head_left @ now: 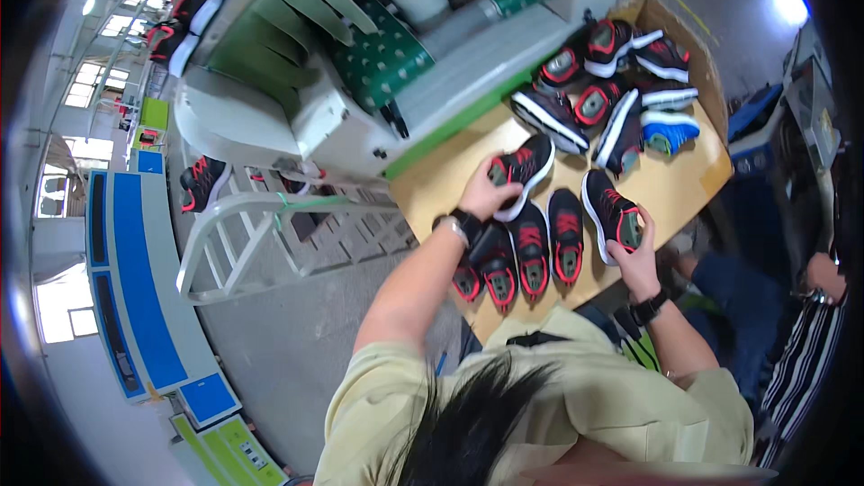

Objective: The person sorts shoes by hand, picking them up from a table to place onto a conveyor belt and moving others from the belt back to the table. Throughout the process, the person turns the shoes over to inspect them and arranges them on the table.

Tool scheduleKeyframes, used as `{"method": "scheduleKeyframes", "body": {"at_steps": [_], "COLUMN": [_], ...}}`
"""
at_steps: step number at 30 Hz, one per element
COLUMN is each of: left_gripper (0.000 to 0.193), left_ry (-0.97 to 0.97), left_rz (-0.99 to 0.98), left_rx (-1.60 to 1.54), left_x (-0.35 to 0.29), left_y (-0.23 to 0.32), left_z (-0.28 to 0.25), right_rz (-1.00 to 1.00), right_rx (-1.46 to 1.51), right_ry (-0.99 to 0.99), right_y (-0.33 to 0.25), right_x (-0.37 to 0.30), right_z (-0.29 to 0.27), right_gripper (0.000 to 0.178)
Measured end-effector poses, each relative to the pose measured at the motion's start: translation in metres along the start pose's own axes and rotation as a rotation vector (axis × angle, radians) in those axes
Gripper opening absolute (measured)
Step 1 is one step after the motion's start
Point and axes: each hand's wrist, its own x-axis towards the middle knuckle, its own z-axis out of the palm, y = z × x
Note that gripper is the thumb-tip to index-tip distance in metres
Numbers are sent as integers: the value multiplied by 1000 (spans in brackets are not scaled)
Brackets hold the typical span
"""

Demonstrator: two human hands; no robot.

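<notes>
My left hand (487,191) grips a black sneaker (527,167) with red laces and a white sole, tilted above the table. In my right hand (637,263) is another sneaker (616,217) of the same look, held by its heel end, its white sole turned to the left. Between and below my hands a row of several black sneakers (566,236) stands side by side on the wooden tabletop (670,182), red-lined openings toward me. Both wrists wear dark bands. Whether the right sneaker touches the table, I cannot tell.
A heap of black-red sneakers (594,103) and one blue shoe (670,131) fills the table's far right, beside a cardboard piece (670,22). Beyond stands a machine with green dotted belts (382,54). A white metal rack (243,247) is at left; a person in striped clothing (804,351) is at right.
</notes>
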Motion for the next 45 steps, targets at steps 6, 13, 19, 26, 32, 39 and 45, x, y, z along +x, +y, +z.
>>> {"method": "scheduleKeyframes", "body": {"at_steps": [6, 13, 19, 26, 32, 39, 45], "left_gripper": [80, 84, 82, 76, 67, 65, 59], "left_ry": [454, 884, 667, -159, -253, -202, -3], "left_rz": [320, 234, 488, 6, 33, -53, 76], "left_rx": [-54, 245, 345, 974, 1082, 673, 601], "left_x": [-42, 81, 25, -131, -140, -127, -119], "left_y": [109, 176, 131, 1, -11, -2, 30], "left_z": [-80, -163, -105, -3, 16, 3, 5], "right_rz": [-519, -786, -919, -661, 276, 47, -440], "right_rx": [5, -235, -284, -697, 445, 508, -201], "right_ry": [40, 191, 10, 373, -49, 412, 3], "right_y": [-141, -249, -187, -67, -14, -45, -60], "right_x": [116, 310, 256, 145, 262, 251, 100], "right_z": [35, 148, 139, 6, -67, -2, -43], "right_gripper": [67, 67, 67, 72, 84, 71, 65]}}
